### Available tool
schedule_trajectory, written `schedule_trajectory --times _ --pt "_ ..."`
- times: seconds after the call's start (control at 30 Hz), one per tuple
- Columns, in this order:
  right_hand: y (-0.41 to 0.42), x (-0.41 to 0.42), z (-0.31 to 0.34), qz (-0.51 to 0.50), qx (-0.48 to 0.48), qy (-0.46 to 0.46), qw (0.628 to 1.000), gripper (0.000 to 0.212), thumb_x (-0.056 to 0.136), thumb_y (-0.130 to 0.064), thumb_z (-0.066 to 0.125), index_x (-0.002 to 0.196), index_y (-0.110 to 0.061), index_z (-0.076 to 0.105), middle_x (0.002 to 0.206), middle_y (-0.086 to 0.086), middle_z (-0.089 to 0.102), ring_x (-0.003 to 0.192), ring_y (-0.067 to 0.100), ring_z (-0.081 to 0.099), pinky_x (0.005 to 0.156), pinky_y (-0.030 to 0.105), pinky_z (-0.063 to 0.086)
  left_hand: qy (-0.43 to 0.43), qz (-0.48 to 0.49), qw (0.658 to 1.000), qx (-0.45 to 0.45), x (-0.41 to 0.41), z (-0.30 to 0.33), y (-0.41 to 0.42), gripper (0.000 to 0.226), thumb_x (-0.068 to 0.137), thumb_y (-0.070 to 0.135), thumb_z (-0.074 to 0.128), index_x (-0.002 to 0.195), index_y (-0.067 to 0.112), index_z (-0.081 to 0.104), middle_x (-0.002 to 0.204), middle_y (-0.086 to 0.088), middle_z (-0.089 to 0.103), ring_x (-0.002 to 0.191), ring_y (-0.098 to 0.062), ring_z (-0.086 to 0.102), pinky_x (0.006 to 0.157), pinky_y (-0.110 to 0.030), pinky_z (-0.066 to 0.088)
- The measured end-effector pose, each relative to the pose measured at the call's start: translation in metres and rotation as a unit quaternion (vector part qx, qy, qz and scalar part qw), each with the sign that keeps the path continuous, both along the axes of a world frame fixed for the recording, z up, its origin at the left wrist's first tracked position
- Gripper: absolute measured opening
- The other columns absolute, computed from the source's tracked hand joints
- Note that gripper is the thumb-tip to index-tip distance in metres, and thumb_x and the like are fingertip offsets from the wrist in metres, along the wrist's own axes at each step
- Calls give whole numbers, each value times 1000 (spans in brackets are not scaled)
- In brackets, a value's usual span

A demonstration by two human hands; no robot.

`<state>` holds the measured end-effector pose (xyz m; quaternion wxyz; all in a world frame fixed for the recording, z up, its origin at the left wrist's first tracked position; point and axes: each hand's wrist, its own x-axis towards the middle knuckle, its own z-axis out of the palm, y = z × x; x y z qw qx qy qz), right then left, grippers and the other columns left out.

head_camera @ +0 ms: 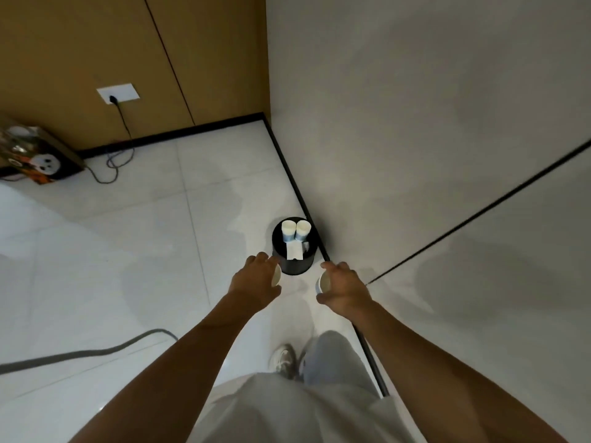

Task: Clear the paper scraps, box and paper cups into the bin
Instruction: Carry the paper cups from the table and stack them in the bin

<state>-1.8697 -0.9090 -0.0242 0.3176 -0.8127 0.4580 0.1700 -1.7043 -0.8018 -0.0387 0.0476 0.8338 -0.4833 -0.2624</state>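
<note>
From the head view, a paper cup [276,275] was gripped in the left hand [256,279], and a second cup [322,284] was gripped in the right hand [343,287]. Just beyond and between both hands, the black bin [294,266] was seen on the floor, with two cups [295,230] and a white box [294,251] held inside it.

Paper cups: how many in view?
4. Two stand side by side in the black bin: one, one. One in the left hand, one in the right hand. More may be hidden inside.
</note>
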Motion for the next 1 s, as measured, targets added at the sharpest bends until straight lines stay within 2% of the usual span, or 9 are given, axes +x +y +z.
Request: schedule_trajectory --times 0.2,0.5,0.6,0.8,1.0 --pt "-102 62 -18 29 0 18 999 73 83 -29 70 146 -24 32 138 10 40 123 29 44 98 35 43 24 25 999 20 56 -14 -95 58 86 31 62 138 21 39 134 -3 45 124 -22 41 89 -36 47" --pt "-231 142 -63 58 25 14 998 67 84 -27 69 142 -20 37 135 11 43 122 32 45 97 39 44 67 74 995 26 119 -61 -213 56 87 27 62 137 16 40 135 -5 44 124 -24 40 92 -36 47" --pt "-259 162 -94 68 18 12 997 66 86 -28 69 143 -19 37 138 11 41 123 31 44 96 38 45 85 89 992 33 136 -92 -241 57 85 28 64 136 17 41 136 -5 44 124 -23 41 91 -35 47" --pt "-291 195 -202 75 25 25 997 65 87 -26 69 142 -19 35 142 10 38 130 30 38 96 36 44 100 117 988 23 166 -190 -277 62 83 27 69 137 17 40 138 -6 42 125 -25 39 88 -35 46" --pt "-302 213 -309 46 26 24 998 60 85 -24 71 136 -17 41 136 10 43 122 28 45 89 33 48 99 111 989 -10 181 -289 -294 57 84 24 70 134 11 46 134 -10 46 122 -29 44 83 -39 49"
